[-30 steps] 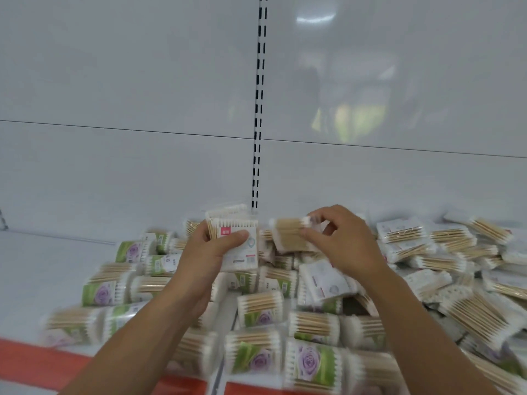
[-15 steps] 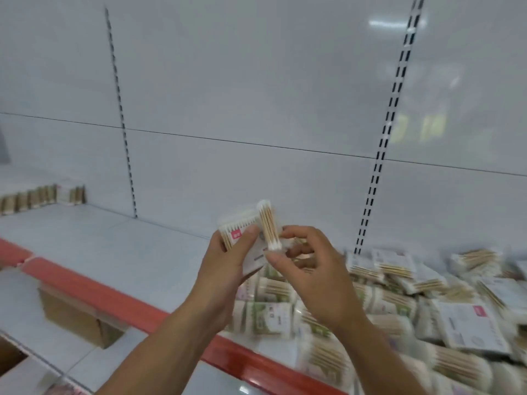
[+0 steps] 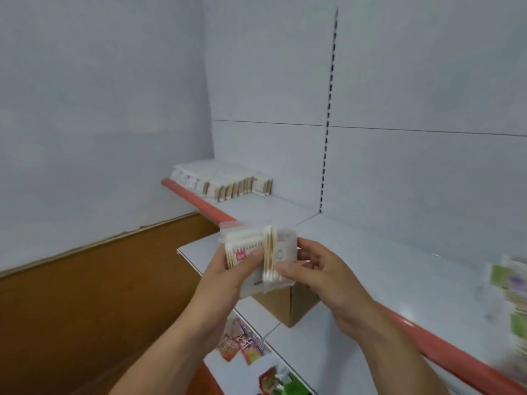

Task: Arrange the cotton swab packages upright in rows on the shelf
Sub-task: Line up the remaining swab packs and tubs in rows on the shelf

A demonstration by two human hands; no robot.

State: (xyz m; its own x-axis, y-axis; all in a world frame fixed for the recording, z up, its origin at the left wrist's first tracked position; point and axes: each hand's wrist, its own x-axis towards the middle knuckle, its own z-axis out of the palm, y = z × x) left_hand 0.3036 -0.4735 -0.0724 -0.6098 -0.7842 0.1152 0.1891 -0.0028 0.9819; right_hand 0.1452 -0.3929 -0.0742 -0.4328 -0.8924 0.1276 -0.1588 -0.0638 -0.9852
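Note:
My left hand [image 3: 228, 275] grips a flat cotton swab package [image 3: 241, 246] with a pink label, held in front of the shelf edge. My right hand [image 3: 319, 270] pinches a second swab package [image 3: 271, 253], turned edge-on against the first, wooden sticks showing. Far back on the white shelf [image 3: 356, 246], a row of swab packages [image 3: 225, 185] stands upright against the left corner. A blurred pile of green-labelled swab packs [image 3: 513, 295] lies at the right edge.
The shelf has a red front strip [image 3: 445, 346]. A cardboard box [image 3: 288, 306] sits on the lower shelf below my hands, with colourful packets [image 3: 245, 343] further down. A brown panel [image 3: 99, 295] runs along the left wall.
The view has swung left, away from the pile, and the upright row in the corner is now in sight. Both hands still hold the two packages, pressed closer together.

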